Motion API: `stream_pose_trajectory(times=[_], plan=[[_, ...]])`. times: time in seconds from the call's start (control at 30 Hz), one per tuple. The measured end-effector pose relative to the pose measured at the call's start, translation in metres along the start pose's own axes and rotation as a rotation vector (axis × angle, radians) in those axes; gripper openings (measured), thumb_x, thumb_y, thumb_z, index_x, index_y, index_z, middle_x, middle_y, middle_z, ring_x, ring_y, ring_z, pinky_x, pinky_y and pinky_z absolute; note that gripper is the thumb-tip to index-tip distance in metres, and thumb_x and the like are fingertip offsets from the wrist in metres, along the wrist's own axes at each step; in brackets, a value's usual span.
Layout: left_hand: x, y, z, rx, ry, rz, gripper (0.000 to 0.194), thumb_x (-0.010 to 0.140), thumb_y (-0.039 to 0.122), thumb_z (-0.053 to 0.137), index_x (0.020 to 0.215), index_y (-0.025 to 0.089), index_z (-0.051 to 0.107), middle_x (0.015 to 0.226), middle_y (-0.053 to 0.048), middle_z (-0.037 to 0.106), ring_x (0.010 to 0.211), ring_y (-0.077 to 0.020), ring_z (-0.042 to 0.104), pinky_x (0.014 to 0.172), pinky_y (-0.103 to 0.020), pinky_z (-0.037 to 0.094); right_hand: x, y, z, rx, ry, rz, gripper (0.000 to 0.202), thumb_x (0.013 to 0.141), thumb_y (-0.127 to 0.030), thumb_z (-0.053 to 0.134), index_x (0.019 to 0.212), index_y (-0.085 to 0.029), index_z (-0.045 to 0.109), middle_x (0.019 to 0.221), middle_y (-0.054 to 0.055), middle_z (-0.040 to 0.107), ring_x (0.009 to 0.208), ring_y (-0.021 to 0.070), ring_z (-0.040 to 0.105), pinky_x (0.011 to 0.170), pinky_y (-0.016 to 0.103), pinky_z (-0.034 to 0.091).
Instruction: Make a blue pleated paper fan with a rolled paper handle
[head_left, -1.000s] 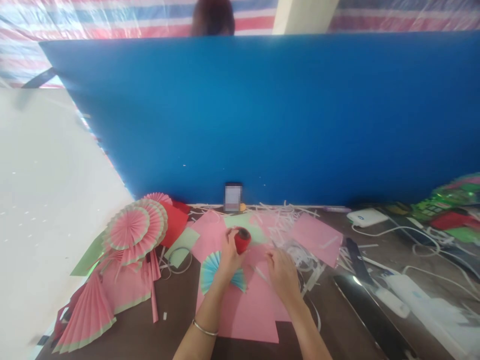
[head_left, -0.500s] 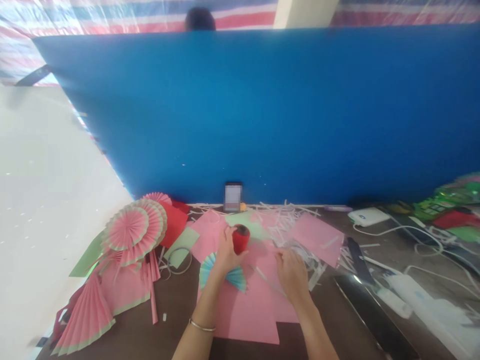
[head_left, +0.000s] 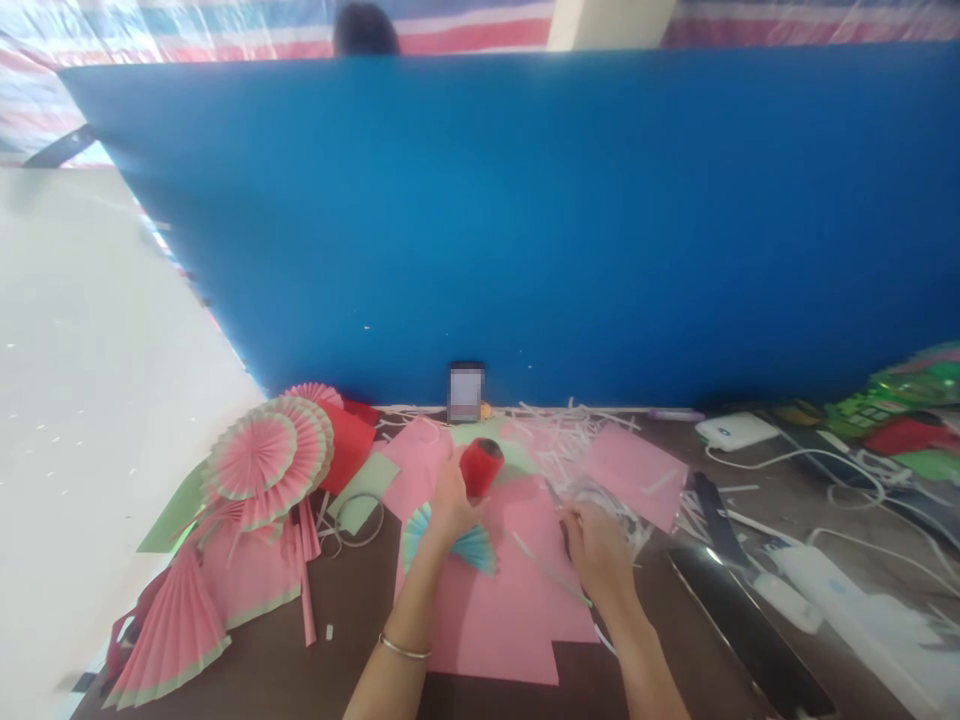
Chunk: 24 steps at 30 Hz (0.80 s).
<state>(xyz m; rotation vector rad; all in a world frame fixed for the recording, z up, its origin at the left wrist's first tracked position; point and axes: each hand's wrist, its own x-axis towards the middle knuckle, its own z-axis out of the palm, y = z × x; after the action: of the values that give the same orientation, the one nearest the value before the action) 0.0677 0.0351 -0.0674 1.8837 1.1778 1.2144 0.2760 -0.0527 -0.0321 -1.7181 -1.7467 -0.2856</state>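
My left hand (head_left: 451, 505) is wrapped round a red cylinder (head_left: 480, 468) with a dark end, perhaps a spool; its kind is not clear. Below that hand, partly covered by it, lies a pleated blue and yellow paper fan (head_left: 476, 548) on pink paper sheets (head_left: 495, 630). Over the right edge of the sheets, my right hand (head_left: 596, 548) is closed, fingertips together. A thin greyish tip shows ahead of its fingers and something dark beneath them, too blurred to name. A narrow pale strip (head_left: 551, 570) lies on the pink paper between the hands.
Pink and green pleated rosettes (head_left: 259, 455) and a folded fan (head_left: 176, 635) lie at left, near a ring (head_left: 360, 520). White paper strips (head_left: 562, 440) litter the back. A black phone-like slab (head_left: 742, 625), white cables and a power strip (head_left: 847, 600) lie right. A blue partition (head_left: 480, 220) stands behind.
The red cylinder has tilted in my left hand and risen slightly. My right hand has moved a little right and down, and a dark thing now shows under its fingers.
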Motion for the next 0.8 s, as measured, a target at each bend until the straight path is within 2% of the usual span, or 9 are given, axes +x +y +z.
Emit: stream_pose_trajectory(times=[0.13, 0.23, 0.33, 0.43, 0.5, 0.57, 0.7, 0.77, 0.8], plan=[[0.002, 0.002, -0.002, 0.014, -0.08, -0.084, 0.084, 0.06, 0.012, 0.066, 0.136, 0.027, 0.032, 0.125, -0.013, 0.043, 0.116, -0.0328, 0.041, 0.098, -0.049, 0.034, -0.003, -0.002, 0.001, 0.037, -0.03, -0.013, 0.032, 0.091, -0.039, 0.031, 0.078, -0.021, 0.054, 0.071, 0.006, 0.062, 0.071, 0.0213, 0.056, 0.067, 0.034, 0.041], [0.002, 0.002, 0.002, 0.058, -0.024, -0.175, 0.085, 0.059, 0.013, 0.069, 0.135, 0.024, 0.032, 0.119, -0.014, 0.041, 0.11, -0.0317, 0.045, 0.094, -0.047, 0.037, -0.003, -0.006, -0.001, 0.076, -0.039, -0.025, 0.03, 0.091, -0.038, 0.032, 0.08, -0.021, 0.055, 0.073, 0.007, 0.062, 0.072, 0.0208, 0.056, 0.068, 0.033, 0.041], [0.001, -0.002, 0.009, 0.11, 0.071, -0.206, 0.087, 0.057, 0.017, 0.072, 0.133, 0.018, 0.031, 0.125, -0.018, 0.037, 0.117, -0.0344, 0.042, 0.096, -0.048, 0.036, -0.003, -0.012, -0.002, 0.109, -0.072, -0.015, 0.029, 0.09, -0.037, 0.033, 0.077, -0.021, 0.054, 0.072, 0.006, 0.061, 0.071, 0.0206, 0.056, 0.068, 0.033, 0.042], [-0.002, -0.006, 0.015, 0.207, 0.128, -0.167, 0.092, 0.054, 0.022, 0.075, 0.132, 0.011, 0.028, 0.134, -0.024, 0.029, 0.127, -0.0396, 0.03, 0.099, -0.052, 0.032, -0.005, -0.02, -0.002, 0.14, -0.119, 0.02, 0.03, 0.09, -0.038, 0.033, 0.075, -0.021, 0.053, 0.071, 0.005, 0.061, 0.071, 0.0205, 0.057, 0.068, 0.033, 0.042], [-0.004, -0.006, 0.015, 0.28, 0.156, -0.06, 0.091, 0.056, 0.027, 0.075, 0.132, 0.008, 0.029, 0.137, -0.027, 0.025, 0.13, -0.0418, 0.024, 0.101, -0.056, 0.029, -0.006, -0.025, -0.002, 0.167, -0.129, 0.048, 0.031, 0.09, -0.038, 0.032, 0.074, -0.021, 0.052, 0.069, 0.005, 0.06, 0.07, 0.0201, 0.056, 0.067, 0.033, 0.043], [-0.004, -0.001, 0.01, 0.322, 0.191, 0.119, 0.078, 0.063, 0.028, 0.071, 0.129, 0.008, 0.035, 0.138, -0.026, 0.027, 0.132, -0.04, 0.023, 0.102, -0.057, 0.028, -0.007, -0.03, -0.004, 0.198, -0.124, 0.071, 0.03, 0.089, -0.037, 0.032, 0.073, -0.021, 0.051, 0.068, 0.004, 0.059, 0.068, 0.0193, 0.055, 0.067, 0.033, 0.043], [-0.004, 0.022, -0.002, 0.296, 0.169, 0.522, 0.041, 0.075, 0.021, 0.059, 0.116, 0.019, 0.053, 0.125, -0.013, 0.051, 0.128, -0.029, 0.033, 0.101, -0.05, 0.035, -0.005, -0.04, -0.009, 0.26, -0.104, 0.081, 0.026, 0.089, -0.035, 0.034, 0.074, -0.021, 0.05, 0.069, 0.004, 0.058, 0.07, 0.0187, 0.055, 0.067, 0.032, 0.043], [-0.005, 0.036, -0.004, 0.295, 0.138, 0.648, 0.029, 0.076, 0.022, 0.059, 0.104, 0.023, 0.06, 0.119, -0.008, 0.056, 0.126, -0.0273, 0.036, 0.1, -0.05, 0.036, -0.002, -0.044, -0.012, 0.284, -0.083, 0.083, 0.024, 0.088, -0.034, 0.035, 0.076, -0.021, 0.05, 0.071, 0.004, 0.057, 0.071, 0.0186, 0.054, 0.067, 0.031, 0.043], [-0.008, 0.044, -0.004, 0.323, 0.122, 0.658, 0.024, 0.077, 0.023, 0.059, 0.101, 0.023, 0.061, 0.12, -0.008, 0.056, 0.126, -0.0277, 0.036, 0.1, -0.052, 0.036, -0.001, -0.047, -0.013, 0.295, -0.07, 0.089, 0.024, 0.088, -0.034, 0.035, 0.077, -0.021, 0.05, 0.072, 0.004, 0.057, 0.071, 0.0185, 0.054, 0.068, 0.031, 0.043]])
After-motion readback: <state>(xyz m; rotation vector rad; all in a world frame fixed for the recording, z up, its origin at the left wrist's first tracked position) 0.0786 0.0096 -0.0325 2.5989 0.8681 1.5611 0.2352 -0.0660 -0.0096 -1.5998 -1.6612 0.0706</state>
